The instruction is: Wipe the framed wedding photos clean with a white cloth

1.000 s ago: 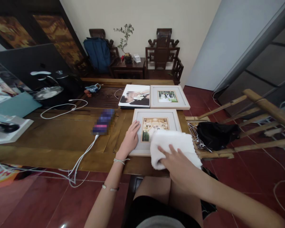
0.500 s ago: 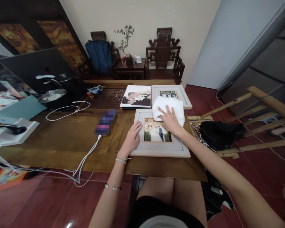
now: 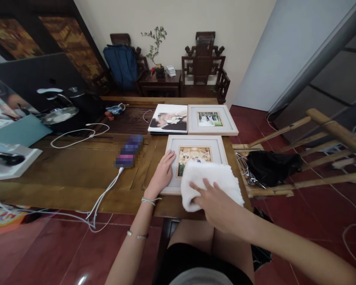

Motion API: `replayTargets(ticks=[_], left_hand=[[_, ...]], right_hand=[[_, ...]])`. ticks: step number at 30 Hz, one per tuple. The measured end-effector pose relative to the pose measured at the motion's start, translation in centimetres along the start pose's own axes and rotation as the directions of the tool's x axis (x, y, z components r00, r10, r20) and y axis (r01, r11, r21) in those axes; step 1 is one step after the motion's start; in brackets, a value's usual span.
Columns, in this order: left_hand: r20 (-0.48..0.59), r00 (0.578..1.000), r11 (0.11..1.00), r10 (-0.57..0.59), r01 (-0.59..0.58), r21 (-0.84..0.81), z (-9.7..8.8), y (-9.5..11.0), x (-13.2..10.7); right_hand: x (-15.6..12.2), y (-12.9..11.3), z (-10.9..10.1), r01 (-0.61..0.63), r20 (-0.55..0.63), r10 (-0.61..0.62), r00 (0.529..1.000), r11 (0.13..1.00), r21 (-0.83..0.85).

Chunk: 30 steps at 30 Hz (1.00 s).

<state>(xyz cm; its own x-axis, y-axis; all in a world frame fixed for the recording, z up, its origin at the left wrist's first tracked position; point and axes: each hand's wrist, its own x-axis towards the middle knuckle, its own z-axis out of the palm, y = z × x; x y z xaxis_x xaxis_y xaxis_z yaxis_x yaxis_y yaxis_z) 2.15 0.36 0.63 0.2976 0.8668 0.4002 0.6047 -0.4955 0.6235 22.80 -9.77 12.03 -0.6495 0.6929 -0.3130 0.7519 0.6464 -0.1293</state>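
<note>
A light wooden picture frame (image 3: 195, 139) with a pale mat and a photo lies flat at the near edge of the table. My left hand (image 3: 163, 171) rests on its left side, fingers stretched out along the border. Over the frame's lower right lies a thick white cloth (image 3: 225, 178), hiding that corner and part of the photo. My right hand (image 3: 212, 200) grips and presses this cloth from above, its fingers spread and bent into the pile. Behind are a second picture frame (image 3: 231, 126) and a white-covered photo album or panel (image 3: 163, 111), side by side.
Left of the frame lies a phone (image 3: 129, 151) with white cables (image 3: 105, 194). Farther left stand a glass-lidded pot (image 3: 61, 115), a kettle (image 3: 84, 103) and a power strip (image 3: 26, 160). A bamboo rack (image 3: 273, 192) holding a black bag (image 3: 273, 168) is beyond the table's right edge.
My right hand has drawn the white cloth from the frame's upper right down toward me, over its lower right corner. The second frame's photo is now uncovered. My left hand stays on the border.
</note>
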Motion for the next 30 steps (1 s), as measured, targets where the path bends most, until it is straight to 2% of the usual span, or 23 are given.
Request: replayTargets(ticks=[3, 6, 10, 13, 16, 19, 21, 24, 27, 30], left_hand=[[0.008, 1.000, 1.000, 0.013, -0.013, -0.010, -0.1, -0.2, 0.0], [-0.002, 1.000, 1.000, 0.017, -0.017, -0.022, 0.0, -0.3, 0.0], [-0.019, 1.000, 0.999, 0.018, -0.019, -0.035, 0.0, -0.2, -0.1], [-0.039, 0.999, 0.999, 0.017, -0.018, -0.048, -0.1, -0.1, 0.0], [-0.057, 0.998, 0.998, 0.004, -0.008, -0.062, -0.1, 0.1, 0.0], [-0.064, 0.998, 0.998, -0.021, 0.017, -0.055, 0.0, 0.1, 0.1], [-0.056, 0.998, 0.999, -0.031, 0.029, -0.040, 0.0, 0.1, 0.2], [-0.039, 0.999, 0.999, -0.033, 0.032, -0.033, 0.0, 0.2, 0.2], [-0.030, 0.998, 0.996, -0.064, 0.062, -0.057, -0.2, 0.6, 0.2], [-0.034, 0.992, 0.986, -0.124, 0.120, -0.113, -0.5, 1.3, 0.0]], right_hand=[[2.5, 1.7, 1.6, -0.024, -0.110, 0.023, 0.994, 1.000, -0.003], [5.9, 5.9, 2.7, -0.057, -0.263, 0.048, 0.964, 0.998, -0.026], [10.0, 11.9, 1.3, -0.146, -0.447, 0.111, 0.888, 0.988, -0.045], [11.7, 13.5, 0.2, -0.220, -0.471, 0.159, 0.868, 0.972, -0.077], [11.3, 11.6, 0.5, -0.226, -0.366, 0.159, 0.917, 0.963, -0.148], [8.6, 7.3, 1.3, -0.198, -0.232, 0.157, 0.960, 0.967, -0.163], [6.0, 4.3, 1.3, -0.137, -0.127, 0.121, 0.984, 0.982, -0.127], [2.6, 0.9, 0.6, 0.006, 0.003, -0.006, 1.000, 0.999, -0.039], [1.7, -0.7, 0.4, 0.100, -0.016, -0.100, 0.995, 0.995, -0.005], [3.8, -0.4, 1.2, 0.064, -0.126, -0.070, 0.989, 0.997, -0.052]])
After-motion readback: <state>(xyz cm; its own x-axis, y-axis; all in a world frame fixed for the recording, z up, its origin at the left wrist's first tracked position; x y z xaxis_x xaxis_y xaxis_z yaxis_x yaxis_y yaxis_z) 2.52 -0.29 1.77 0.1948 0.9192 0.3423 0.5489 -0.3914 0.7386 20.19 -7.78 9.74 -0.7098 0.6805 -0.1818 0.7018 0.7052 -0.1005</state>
